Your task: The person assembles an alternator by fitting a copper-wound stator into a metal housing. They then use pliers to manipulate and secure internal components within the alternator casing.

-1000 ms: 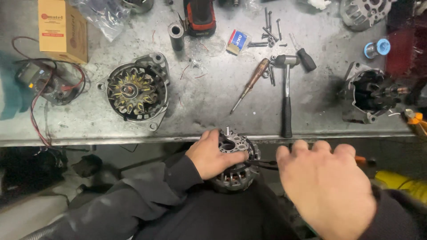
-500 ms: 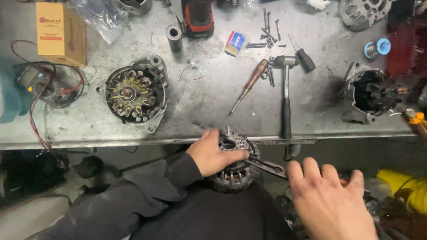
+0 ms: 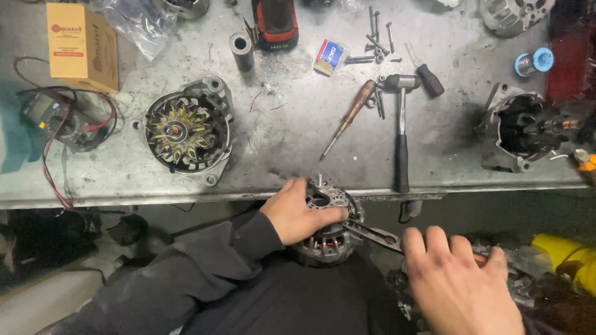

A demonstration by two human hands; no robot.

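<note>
Our right hand (image 3: 462,288) has dropped lower, gripping the wrench (image 3: 372,233); left hand (image 3: 301,214) clamps the alternator (image 3: 329,229), which could slip off our lap.

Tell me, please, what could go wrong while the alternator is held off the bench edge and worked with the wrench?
The alternator sits off the bench edge, steadied only by the left hand; it might drop if that grip slackens. The wrench in the right hand could slip and strike the left fingers close by. The hammer has its handle end at the bench edge, so a knock might send it off.
</note>
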